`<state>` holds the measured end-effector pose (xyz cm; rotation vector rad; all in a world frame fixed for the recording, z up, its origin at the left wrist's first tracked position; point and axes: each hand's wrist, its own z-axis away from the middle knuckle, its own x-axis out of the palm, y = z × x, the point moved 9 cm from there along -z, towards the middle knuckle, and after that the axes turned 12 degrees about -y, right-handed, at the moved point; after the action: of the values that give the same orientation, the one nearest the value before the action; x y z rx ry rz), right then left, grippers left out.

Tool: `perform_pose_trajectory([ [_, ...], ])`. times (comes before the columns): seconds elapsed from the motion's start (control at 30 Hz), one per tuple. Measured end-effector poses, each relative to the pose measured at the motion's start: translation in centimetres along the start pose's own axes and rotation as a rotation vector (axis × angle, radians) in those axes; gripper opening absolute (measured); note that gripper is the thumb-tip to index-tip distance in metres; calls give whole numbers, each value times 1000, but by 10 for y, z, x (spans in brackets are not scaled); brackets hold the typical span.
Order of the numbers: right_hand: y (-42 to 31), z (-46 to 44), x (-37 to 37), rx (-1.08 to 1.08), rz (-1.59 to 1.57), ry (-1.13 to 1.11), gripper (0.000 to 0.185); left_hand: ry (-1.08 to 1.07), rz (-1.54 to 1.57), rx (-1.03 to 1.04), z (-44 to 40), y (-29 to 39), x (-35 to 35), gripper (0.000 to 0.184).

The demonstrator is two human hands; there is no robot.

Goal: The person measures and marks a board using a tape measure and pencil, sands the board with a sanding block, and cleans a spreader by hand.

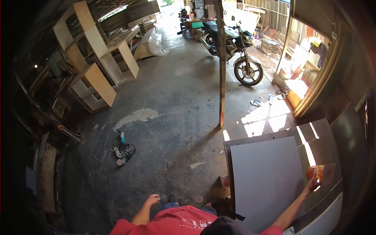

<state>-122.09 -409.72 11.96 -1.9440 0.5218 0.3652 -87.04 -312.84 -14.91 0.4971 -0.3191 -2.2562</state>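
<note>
Left hand free, right hand holding over the bench

Left grip: fingers loosely apart, nothing in it, out over the concrete floor. To its right, a large grey sheet already lies flat on the bench. Farther right, my arm reaches across the sheet and my right grip is closed on an orange thing, just beyond the sheet's right edge. A small brownish panel shows right beside those fingers; cannot tell whether it is held too. No fastening or marking made out on the sheet; how much work remains, cannot tell.

Surface: dark bench top, showing beyond and to the right of the sheet. Bright sun streaks cross it ahead of my right grip.

Room, left to right: pale wooden cabinets stand far ahead and left of my left grip. Nearer, ahead-left of that grip, corded power tools lie on the floor. Between the grips and well ahead, a slim post, with a parked motorcycle partly behind it. Sandals lie in the sunlit patch beyond the bench, ahead of my right grip.
</note>
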Motion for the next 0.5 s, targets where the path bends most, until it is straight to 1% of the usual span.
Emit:
perform_pose_trajectory([
  [0.03,-49,18,3,-170,-133,-65,64,15,10,103,-2,14,-4,51],
  [0.07,-83,40,6,-182,-131,-67,64,29,19,207,-5,28,-8,50],
  [0.13,-159,89,37,-260,-340,-352,43,-29,31,351,-20,55,-9,52],
  [0.2,-206,157,77,-145,-262,-476,41,-68,-12,533,-7,107,-9,57],
  [0.27,-300,257,116,-45,-358,-831,46,-155,81,645,29,160,-9,66],
  [0.3,-312,302,143,-156,-425,-876,53,-251,122,716,45,184,-8,74],
  [0.33,-334,357,174,-69,-520,-1138,60,-350,161,781,61,201,-10,83],
  [0.37,-361,413,189,20,-632,-1276,60,-424,182,851,85,212,-13,89],
  [0.4,-398,464,201,-90,-563,-1462,68,-492,195,943,108,232,-27,95],
  [0.43,-434,517,210,-217,-499,-1637,76,-491,192,953,128,240,-48,95],
  [0.47,-471,568,215,-333,-570,-1732,89,-466,108,1076,158,241,-65,99],
  [0.5,-490,620,226,-395,-615,-1888,94,-431,14,1216,180,248,-88,102],
])
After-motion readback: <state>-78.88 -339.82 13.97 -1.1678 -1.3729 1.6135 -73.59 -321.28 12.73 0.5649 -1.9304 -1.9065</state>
